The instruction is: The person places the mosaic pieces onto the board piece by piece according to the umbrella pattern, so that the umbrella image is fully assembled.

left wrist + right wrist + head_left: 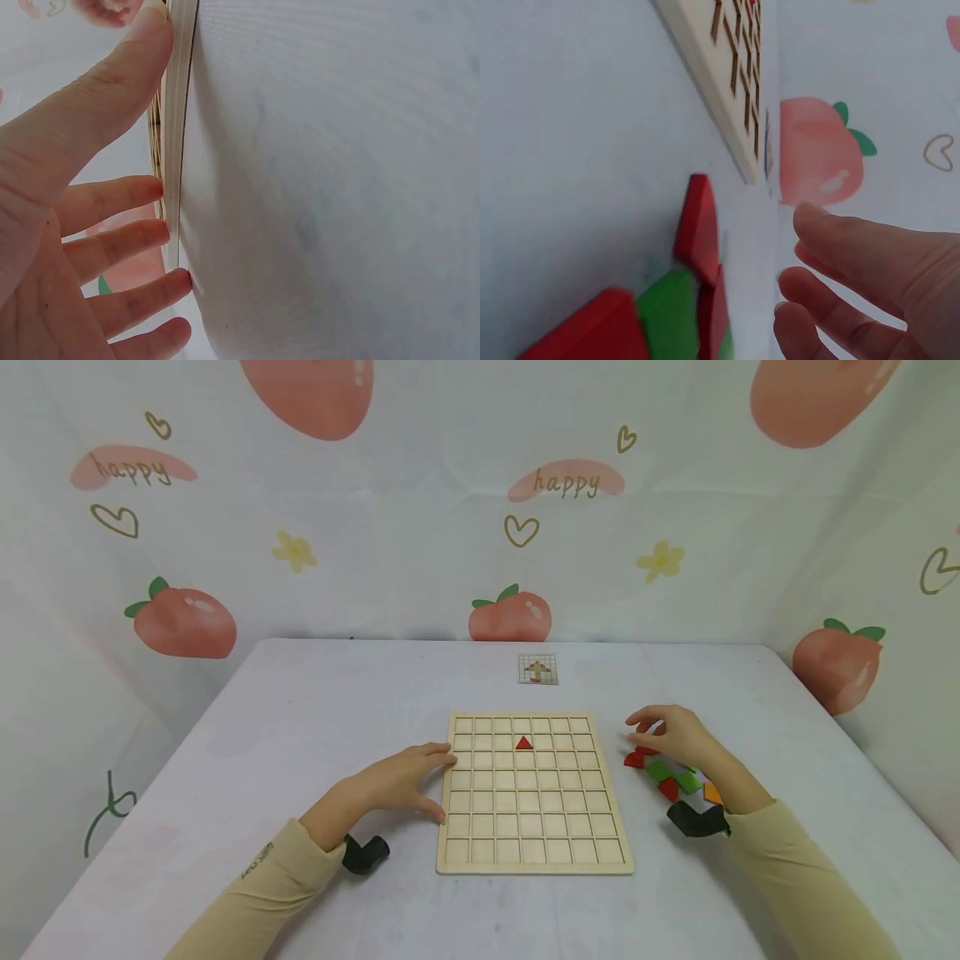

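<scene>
A wooden grid board (531, 802) lies flat on the table, with one red triangle (523, 743) in a cell near its far edge. My left hand (397, 781) is at the board's left side, fingers spread, its thumb and fingertips touching the edge. In the left wrist view the thumb (112, 94) rests along the board's rim. Off the board's right side, my right hand (678, 735) hovers over a loose group of pieces. Its fingers are relaxed and hold nothing. Below it are red pieces (697, 229), green pieces (688, 782) and an orange piece (712, 792), partly hidden by the hand and wrist.
Beyond the board lies a small card (537, 669) printed with a coloured pattern on a grid. A white table (337, 693) carries everything, and a curtain (420, 527) with peach prints hangs behind it. Black wrist mounts (366, 855) project beneath both forearms.
</scene>
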A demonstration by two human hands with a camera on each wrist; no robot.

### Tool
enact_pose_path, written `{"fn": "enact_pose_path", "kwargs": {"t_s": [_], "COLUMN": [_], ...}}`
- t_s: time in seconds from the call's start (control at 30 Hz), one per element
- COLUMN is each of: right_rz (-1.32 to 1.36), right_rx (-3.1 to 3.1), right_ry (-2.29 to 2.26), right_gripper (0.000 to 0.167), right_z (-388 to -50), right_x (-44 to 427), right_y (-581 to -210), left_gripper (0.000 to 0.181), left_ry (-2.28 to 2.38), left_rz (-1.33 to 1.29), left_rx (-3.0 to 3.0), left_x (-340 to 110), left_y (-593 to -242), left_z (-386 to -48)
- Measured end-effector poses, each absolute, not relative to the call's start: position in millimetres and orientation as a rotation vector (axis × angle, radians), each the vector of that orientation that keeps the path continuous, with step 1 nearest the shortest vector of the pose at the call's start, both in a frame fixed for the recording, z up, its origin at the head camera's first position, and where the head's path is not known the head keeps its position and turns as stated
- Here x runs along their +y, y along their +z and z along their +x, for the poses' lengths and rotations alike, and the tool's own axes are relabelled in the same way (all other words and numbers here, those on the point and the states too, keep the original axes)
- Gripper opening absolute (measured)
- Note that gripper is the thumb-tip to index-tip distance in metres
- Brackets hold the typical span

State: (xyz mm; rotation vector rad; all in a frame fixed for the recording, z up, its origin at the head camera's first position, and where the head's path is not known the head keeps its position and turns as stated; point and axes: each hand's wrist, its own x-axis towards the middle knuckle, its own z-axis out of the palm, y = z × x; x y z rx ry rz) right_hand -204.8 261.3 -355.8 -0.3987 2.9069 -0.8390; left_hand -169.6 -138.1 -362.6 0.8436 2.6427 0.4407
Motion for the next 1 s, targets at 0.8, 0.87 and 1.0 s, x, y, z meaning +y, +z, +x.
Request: {"fn": "enact_pose_path", "kwargs": {"t_s": [0.8, 0.87, 1.0], "right_rz": [-0.500, -0.499, -0.493], "right_rx": [2.799, 2.805, 2.813], "right_ry": [-0.841, -0.840, -0.836], "right_gripper": [0.025, 0.024, 0.022], "right_z": [-189.4, -189.1, -188.8], "right_x": [274.9, 274.1, 272.8], "right_y": [-371.8, -371.8, -371.1], "left_gripper": [0.081, 0.082, 0.081], "left_ry": [0.434, 0.435, 0.437], "left_rz": [0.847, 0.850, 0.853], "left_rx": [2.647, 2.648, 2.649], "left_x": [-139.1, -139.1, -139.0], "left_y": [-365.0, -364.9, -364.8], "left_z": [-170.6, -170.3, -170.0]}}
